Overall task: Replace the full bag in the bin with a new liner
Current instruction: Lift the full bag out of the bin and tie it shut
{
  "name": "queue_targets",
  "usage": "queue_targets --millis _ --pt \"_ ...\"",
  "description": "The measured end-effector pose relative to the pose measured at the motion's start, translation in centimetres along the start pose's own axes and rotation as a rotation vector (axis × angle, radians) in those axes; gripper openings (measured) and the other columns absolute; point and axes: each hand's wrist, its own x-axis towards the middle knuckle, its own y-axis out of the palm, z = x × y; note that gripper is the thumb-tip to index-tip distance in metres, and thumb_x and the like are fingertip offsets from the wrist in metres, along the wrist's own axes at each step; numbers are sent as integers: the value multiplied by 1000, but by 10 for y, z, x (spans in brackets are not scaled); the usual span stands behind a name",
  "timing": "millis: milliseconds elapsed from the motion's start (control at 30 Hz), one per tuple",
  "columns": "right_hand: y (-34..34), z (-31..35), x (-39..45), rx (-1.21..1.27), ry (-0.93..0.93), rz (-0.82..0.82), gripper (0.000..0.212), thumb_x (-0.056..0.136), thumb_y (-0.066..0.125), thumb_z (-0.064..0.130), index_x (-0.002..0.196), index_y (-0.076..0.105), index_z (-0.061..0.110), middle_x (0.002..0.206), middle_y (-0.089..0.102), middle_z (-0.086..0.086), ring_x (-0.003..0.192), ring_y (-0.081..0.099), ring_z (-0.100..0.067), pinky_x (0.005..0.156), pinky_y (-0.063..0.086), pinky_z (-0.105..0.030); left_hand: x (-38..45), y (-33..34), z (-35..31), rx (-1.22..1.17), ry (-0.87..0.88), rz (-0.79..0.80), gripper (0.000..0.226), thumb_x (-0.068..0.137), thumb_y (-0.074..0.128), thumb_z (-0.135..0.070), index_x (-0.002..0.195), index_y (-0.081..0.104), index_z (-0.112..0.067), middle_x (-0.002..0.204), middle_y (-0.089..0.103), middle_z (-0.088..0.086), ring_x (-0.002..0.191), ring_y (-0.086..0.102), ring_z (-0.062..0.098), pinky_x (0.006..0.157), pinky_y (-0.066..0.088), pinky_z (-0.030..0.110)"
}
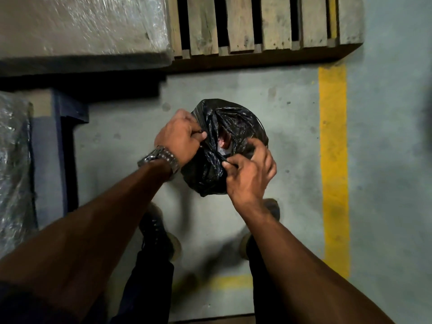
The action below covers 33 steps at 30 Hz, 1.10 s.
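You are looking straight down at a black bag (pixel 217 146) held up in front of you, above a grey floor (pixel 268 90). Your left hand (pixel 180 136) is clenched on a gathered fold of plastic at the bag's left edge, knuckles up, with a metal watch (pixel 161 159) on that wrist. Your right hand (pixel 247 174) pinches a twisted strip of the bag's rim at its near right side, thumb and forefinger closed on it, the other fingers curled over the plastic. Between your hands the mouth of the bag gapes a little, and something red and white (pixel 224 142) shows inside; what it is cannot be told.

Your shoes (pixel 163 232) stand on the floor below the bag, blurred. A yellow line (pixel 334 160) runs along the floor to the right, well apart from the bag. On the far side lies a wooden pallet (pixel 264 26), and to its left a block wrapped in clear film (pixel 81 29). Another wrapped load (pixel 14 164) sits at the left edge.
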Motion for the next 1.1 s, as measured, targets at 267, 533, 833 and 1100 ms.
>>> queue_targets --millis 267,533,833,1100 --pt "-2 -1 -2 9 4 18 6 72 76 31 76 73 27 136 47 0 127 28 -20 105 21 -42 47 -2 -40 426 321 285 17 89 59 -31 102 67 -23 143 45 -8 102 58 17 62 40 26" --pt "-3 -9 3 47 5 5 5 78 72 31 80 74 27 131 52 0 126 34 -21 105 21 -40 30 2 -26 244 302 192 17 92 56 -27 96 69 -18 96 64 1 83 56 17 65 47 33" --pt "-7 -8 18 120 -103 -27 7 81 70 24 83 76 22 118 65 6 114 50 -23 96 30 -35 -18 24 -9 -657 -195 -29 14 87 63 -21 74 69 -20 62 65 0 55 60 15 57 48 26" --pt "-9 0 26 105 -121 40 9 81 68 19 87 75 19 96 74 2 92 61 -25 87 40 -36 -24 35 -27 -1081 -621 -265 13 86 66 -10 77 56 -10 43 55 -6 32 48 5 33 36 15"
